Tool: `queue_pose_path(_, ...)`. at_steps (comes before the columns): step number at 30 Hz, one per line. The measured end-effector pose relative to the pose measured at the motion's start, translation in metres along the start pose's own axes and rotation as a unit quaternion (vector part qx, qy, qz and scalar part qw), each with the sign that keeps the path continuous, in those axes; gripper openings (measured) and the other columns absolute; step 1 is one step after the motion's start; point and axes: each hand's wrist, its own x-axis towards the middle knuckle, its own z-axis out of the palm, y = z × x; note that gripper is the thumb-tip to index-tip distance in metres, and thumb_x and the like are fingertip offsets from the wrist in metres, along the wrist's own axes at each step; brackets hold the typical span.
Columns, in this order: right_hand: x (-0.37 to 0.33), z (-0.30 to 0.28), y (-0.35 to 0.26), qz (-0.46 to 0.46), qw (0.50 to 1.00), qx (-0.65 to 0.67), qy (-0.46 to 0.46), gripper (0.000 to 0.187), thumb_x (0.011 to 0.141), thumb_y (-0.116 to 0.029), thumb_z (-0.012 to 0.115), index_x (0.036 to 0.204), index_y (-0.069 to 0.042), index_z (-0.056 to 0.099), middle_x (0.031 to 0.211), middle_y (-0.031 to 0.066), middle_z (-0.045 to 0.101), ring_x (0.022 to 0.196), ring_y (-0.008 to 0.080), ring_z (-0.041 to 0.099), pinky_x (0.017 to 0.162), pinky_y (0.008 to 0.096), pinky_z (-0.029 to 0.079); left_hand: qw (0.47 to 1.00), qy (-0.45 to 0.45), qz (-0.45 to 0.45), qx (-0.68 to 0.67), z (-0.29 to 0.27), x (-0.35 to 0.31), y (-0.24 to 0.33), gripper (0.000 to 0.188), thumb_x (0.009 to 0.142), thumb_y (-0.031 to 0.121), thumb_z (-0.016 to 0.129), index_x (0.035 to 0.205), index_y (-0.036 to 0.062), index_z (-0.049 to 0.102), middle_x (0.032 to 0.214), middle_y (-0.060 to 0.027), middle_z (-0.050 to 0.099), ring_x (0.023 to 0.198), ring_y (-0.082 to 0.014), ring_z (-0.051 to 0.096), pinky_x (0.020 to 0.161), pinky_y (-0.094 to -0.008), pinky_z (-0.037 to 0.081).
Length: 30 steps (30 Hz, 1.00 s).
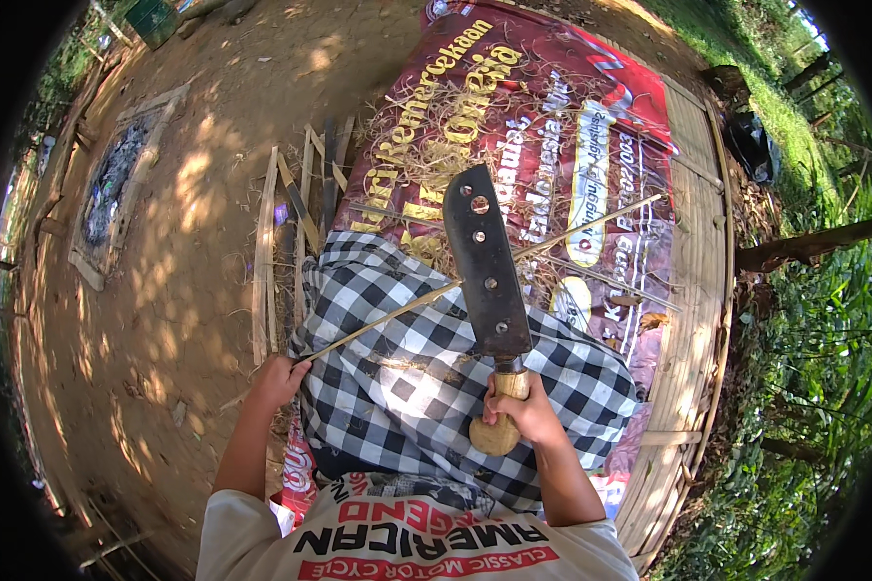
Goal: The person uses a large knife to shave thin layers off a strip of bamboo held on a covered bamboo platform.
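The left hand pinches a bamboo strip slanting toward the right edge of the bamboo platform. The right hand grips a wooden-handled cleaver crossing it.

Close head-worn fisheye view, downward over left hand and right hand.

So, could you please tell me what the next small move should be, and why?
Perhaps the left hand should draw the thin strip leftward while the right hand steadies the knife: the strip is held on one side, crosses at the blade, and pale shavings lie beyond.
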Motion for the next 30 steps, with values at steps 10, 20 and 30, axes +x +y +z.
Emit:
queue_pose_path(10,0.0,-0.005,-0.02,-0.043,0.993,0.079,0.078,0.02,0.067,0.006,0.058,0.086,0.004,0.05,0.062,0.0114,0.055,0.052,0.0207,0.057,0.055,0.0346,0.049,1.0,0.022,0.01,0.009,0.0,-0.004,0.007,0.065,0.092,0.054,0.05,0.074,-0.0082,0.061,0.067,-0.0293,0.057,0.073,-0.0481,0.06,0.062,-0.0493,0.046)
queue_pose_path(20,-0.003,-0.018,-0.022,-0.049,0.997,0.054,0.027,0.015,0.071,0.007,0.058,0.086,0.005,0.054,0.068,0.0094,0.058,0.057,0.0167,0.059,0.057,0.0313,0.049,1.0,0.013,-0.028,-0.004,0.005,-0.003,0.003,0.068,0.091,0.053,0.052,0.069,-0.0104,0.057,0.065,-0.0299,0.055,0.069,-0.0484,0.059,0.06,-0.0498,0.045)
queue_pose_path(30,0.0,-0.01,-0.019,-0.009,0.999,-0.03,-0.018,0.012,0.071,0.005,0.062,0.081,0.004,0.056,0.068,0.0074,0.059,0.056,0.0151,0.058,0.055,0.0301,0.047,0.997,0.025,0.046,-0.052,0.015,0.006,-0.031,0.073,0.092,0.058,0.048,0.069,-0.0112,0.055,0.066,-0.0317,0.052,0.071,-0.0491,0.058,0.061,-0.0492,0.045)
